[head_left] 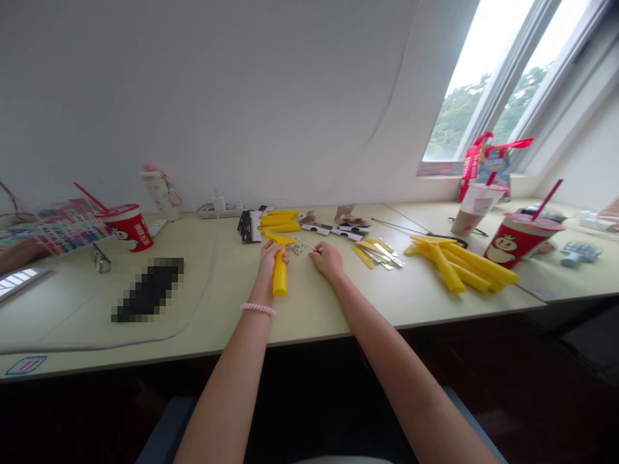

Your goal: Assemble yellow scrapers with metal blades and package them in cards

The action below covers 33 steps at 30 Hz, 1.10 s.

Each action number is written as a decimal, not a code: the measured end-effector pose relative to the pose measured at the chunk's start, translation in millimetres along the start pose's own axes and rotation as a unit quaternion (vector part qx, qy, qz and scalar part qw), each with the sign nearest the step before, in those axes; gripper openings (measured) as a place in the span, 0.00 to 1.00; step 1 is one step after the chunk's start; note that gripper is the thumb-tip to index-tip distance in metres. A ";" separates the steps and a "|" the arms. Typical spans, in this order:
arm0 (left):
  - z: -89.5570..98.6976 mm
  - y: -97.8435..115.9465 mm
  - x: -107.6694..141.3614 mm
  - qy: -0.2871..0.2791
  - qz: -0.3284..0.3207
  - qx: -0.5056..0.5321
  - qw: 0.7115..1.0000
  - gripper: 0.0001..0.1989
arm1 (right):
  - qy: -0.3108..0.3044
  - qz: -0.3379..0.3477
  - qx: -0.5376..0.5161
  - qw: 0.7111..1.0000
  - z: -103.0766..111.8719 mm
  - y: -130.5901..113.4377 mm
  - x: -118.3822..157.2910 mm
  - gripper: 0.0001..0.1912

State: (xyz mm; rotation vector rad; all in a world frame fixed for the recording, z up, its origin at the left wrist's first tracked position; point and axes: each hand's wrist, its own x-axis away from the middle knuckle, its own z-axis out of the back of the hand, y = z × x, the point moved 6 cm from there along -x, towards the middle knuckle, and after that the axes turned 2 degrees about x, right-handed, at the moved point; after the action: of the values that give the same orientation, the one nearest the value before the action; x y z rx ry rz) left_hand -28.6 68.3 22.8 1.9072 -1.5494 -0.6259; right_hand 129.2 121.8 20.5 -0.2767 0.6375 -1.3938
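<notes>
Yellow plastic T-handle (279, 274) is held in the left hand (271, 258), its stem pointing toward the wearer and its crossbar pointing away, over a pale yellow-green bench (309, 312). A sloped white wall and a bright window (483, 77) are seen beyond the bench. Behind the T-handle, more yellow parts (279, 221) and black-and-white card pieces (333, 231) are laid out. To its right are metal strips (380, 254), then a heap of yellow T-handles (449, 264) and a red paper cup (517, 241). To its left are a pixelated black object (147, 290) and a second red paper cup (128, 227).

Both forearms are extended forward from the bench's front edge, with a pink coiled wrist band (258, 310) worn on the left wrist. The left fingers (267, 252) are closed around the T-handle near its crossbar. The right hand (327, 260) is held just beside it, its fingers (314, 251) closed on a thin metal shaft (304, 245) that reaches toward the crossbar. Small metal screws (296, 249) lie just behind the T-handle. A stretch of bare bench is left between the T-handle and the front edge.
</notes>
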 end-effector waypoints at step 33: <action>3.9 3.4 0.4 0.026 -0.015 0.026 0.999 0.19 | -0.023 0.109 0.082 0.990 -8.5 -12.7 -16.6 0.09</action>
State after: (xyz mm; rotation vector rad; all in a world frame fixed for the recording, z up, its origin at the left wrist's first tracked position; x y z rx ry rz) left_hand -33.5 66.8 22.4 1.9736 -1.5210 -0.5485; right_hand 113.1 137.2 24.8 -0.1033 0.4960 -1.2178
